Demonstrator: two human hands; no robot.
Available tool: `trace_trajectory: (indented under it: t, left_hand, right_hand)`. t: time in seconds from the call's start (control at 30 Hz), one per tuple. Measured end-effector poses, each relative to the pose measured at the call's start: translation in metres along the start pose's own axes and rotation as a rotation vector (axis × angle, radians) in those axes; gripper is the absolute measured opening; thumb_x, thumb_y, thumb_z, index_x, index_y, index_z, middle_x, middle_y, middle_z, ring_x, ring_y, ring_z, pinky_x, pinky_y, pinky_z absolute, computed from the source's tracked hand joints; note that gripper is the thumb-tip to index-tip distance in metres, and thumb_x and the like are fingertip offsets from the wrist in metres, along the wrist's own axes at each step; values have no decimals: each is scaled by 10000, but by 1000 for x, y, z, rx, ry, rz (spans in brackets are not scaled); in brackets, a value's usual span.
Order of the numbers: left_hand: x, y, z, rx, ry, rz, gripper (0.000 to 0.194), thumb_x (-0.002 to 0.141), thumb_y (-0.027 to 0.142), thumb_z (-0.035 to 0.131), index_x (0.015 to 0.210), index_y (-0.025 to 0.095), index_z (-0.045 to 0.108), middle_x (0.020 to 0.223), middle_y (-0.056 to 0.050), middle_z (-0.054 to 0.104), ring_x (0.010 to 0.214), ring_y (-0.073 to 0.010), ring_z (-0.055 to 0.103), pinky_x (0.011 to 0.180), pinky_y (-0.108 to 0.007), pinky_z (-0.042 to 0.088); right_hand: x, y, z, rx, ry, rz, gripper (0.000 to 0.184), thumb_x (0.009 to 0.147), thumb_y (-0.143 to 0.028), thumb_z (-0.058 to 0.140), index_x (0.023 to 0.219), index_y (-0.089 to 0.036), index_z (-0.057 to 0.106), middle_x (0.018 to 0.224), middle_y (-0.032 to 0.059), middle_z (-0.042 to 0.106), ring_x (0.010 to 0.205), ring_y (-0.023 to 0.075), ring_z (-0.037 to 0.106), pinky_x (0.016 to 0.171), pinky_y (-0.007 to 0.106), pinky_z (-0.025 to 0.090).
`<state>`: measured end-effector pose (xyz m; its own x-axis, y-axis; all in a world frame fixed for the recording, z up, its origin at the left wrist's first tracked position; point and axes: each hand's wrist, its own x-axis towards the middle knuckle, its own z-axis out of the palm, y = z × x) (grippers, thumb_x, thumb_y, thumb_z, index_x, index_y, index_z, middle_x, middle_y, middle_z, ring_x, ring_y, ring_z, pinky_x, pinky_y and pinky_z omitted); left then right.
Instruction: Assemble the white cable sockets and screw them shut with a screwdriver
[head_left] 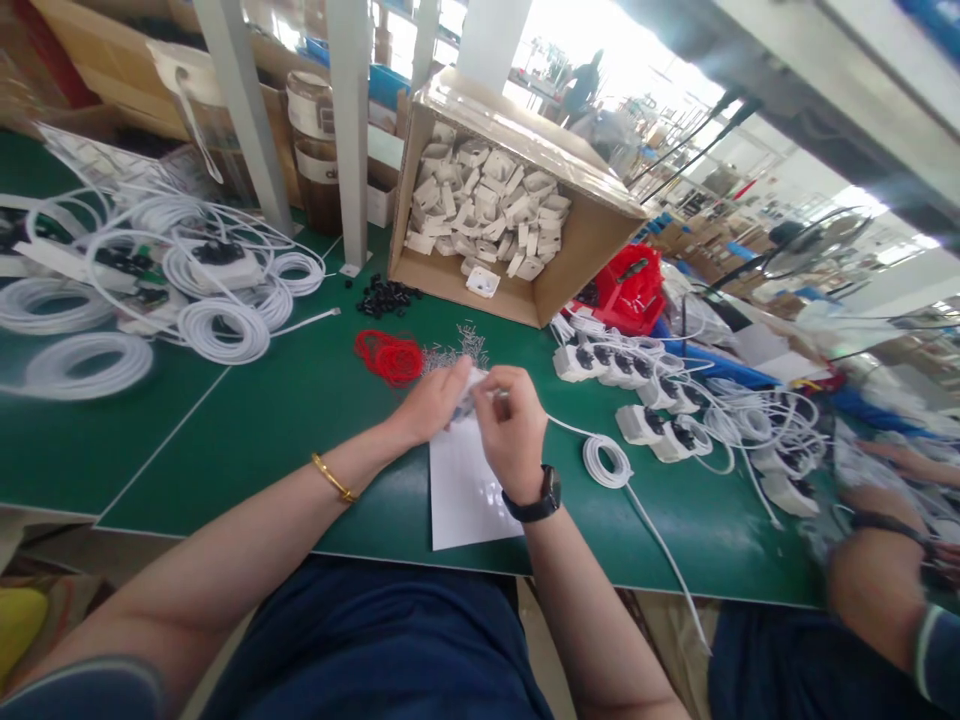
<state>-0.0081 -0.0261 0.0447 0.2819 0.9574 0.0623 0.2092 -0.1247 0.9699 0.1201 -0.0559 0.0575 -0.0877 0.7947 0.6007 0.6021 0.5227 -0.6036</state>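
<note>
Over a white sheet, my left hand is closed around a small white plastic housing, largely covered by my fingers. My right hand is curled against the housing's right side, its fingertips pinched. What sits between those fingertips is too small to make out. A white cable runs from beside my right hand into a tied coil, and its free end hangs past the table's front edge. Just beyond my hands lie loose small metal screws or pins and a heap of red rings or loops.
A tipped cardboard box of white housings stands behind, with small black parts beside it. Coiled white cables crowd the left; finished-looking white units and a red bin the right. A co-worker's arm is at far right.
</note>
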Motion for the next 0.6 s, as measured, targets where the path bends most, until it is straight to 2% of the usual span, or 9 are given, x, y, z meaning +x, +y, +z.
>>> trace_trajectory:
  t: [0.1,0.17,0.23,0.3,0.43,0.5,0.6]
  left_hand:
    - [-2,4,-1,26,67,62,573,930,494,174,730,154,589,640,-48,637,577,-157,615,482,-232,470]
    - [-6,6,2,73,116,161,540,942,449,182,886,150,627,837,-82,690,775,-187,654,654,-277,520]
    - [-9,6,6,130,135,275,495,951,403,195,1000,160,623,1003,-93,682,955,-202,630,833,-325,496]
    - [-13,5,11,162,133,344,451,954,373,217,1061,173,607,1087,-90,659,1039,-200,597,921,-344,452]
    - [-14,5,13,122,170,325,449,959,367,216,1099,153,584,1109,-104,641,1050,-197,583,921,-337,447]
    - [-13,5,11,76,184,292,470,961,379,199,1094,141,582,1081,-109,647,1021,-198,592,900,-333,457]
    - [-12,5,9,35,205,270,483,957,409,199,1103,137,570,1080,-113,644,1026,-203,588,909,-337,453]
  right_hand:
    - [0,-6,5,-66,114,-36,119,800,-137,559,910,-183,565,925,50,594,728,126,575,524,226,447]
    - [1,-10,7,-99,203,-42,192,801,-143,559,987,-173,594,985,83,621,799,152,605,529,236,476]
    - [3,-12,5,-119,258,-12,243,822,-145,532,1051,-168,611,1032,99,646,862,172,624,595,264,516]
    - [3,-13,1,-104,256,52,255,841,-165,527,1077,-167,622,1021,92,671,879,181,637,671,294,534]
    - [-2,-14,-7,-1,273,189,176,852,-214,540,976,-163,654,948,77,674,847,171,635,669,283,523]
    - [-7,-16,-8,16,273,227,142,840,-215,552,920,-163,657,896,65,658,742,144,620,591,253,502]
    - [-10,-21,-6,-10,212,227,192,811,-209,592,990,-174,651,927,64,654,614,110,586,482,225,464]
